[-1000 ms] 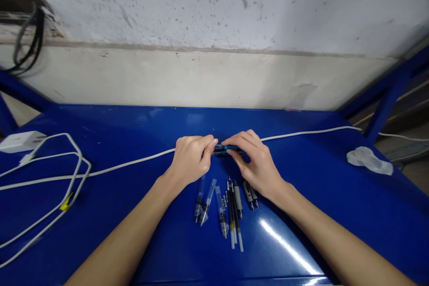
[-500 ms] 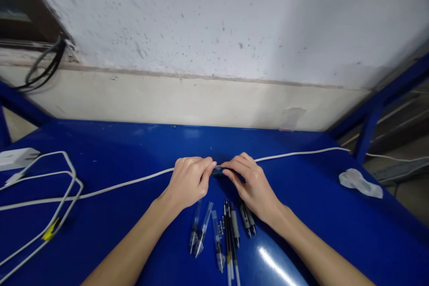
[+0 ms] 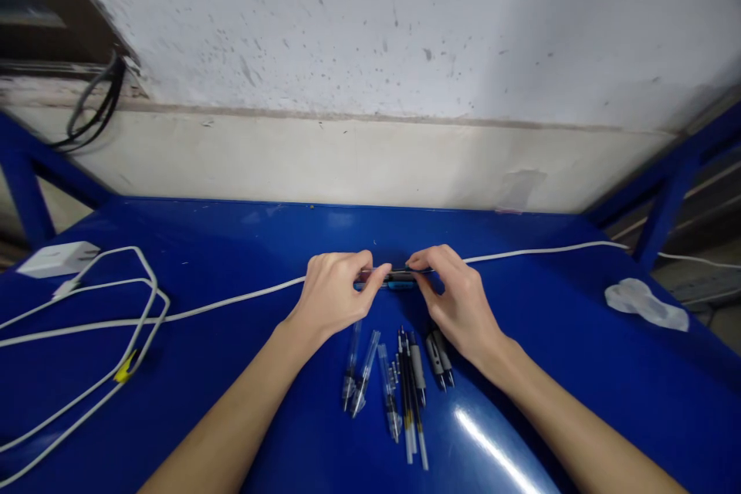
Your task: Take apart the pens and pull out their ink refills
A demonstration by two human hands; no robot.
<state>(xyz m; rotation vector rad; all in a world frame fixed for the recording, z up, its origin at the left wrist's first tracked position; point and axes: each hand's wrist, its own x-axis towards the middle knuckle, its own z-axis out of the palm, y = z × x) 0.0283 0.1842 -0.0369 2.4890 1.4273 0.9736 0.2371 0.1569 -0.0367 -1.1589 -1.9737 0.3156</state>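
Between my two hands a slim pen (image 3: 398,275) lies crosswise, clear and dark along its length. My left hand (image 3: 334,287) grips its left end with thumb and fingers. At the other end, my right hand (image 3: 460,301) pinches it between thumb and forefinger. A blue-marked piece (image 3: 400,285) shows just below the pen; whether it is held or rests on the table I cannot tell. Closer to me lie several clear pen barrels (image 3: 366,374), dark ink refills (image 3: 412,397), tiny springs (image 3: 394,373), a grey grip section (image 3: 417,367) and grey-and-black pen parts (image 3: 437,359).
A white cable (image 3: 231,299) crosses the blue table (image 3: 260,401) behind my hands. A white charger (image 3: 59,258) and looped cable with a yellow tag (image 3: 125,367) lie left. Crumpled white plastic (image 3: 645,304) is on the right. A wall (image 3: 359,158) stands behind.
The camera view has shifted slightly. My hands have moved a little apart, exposing more of the pen and the blue-marked piece between them.
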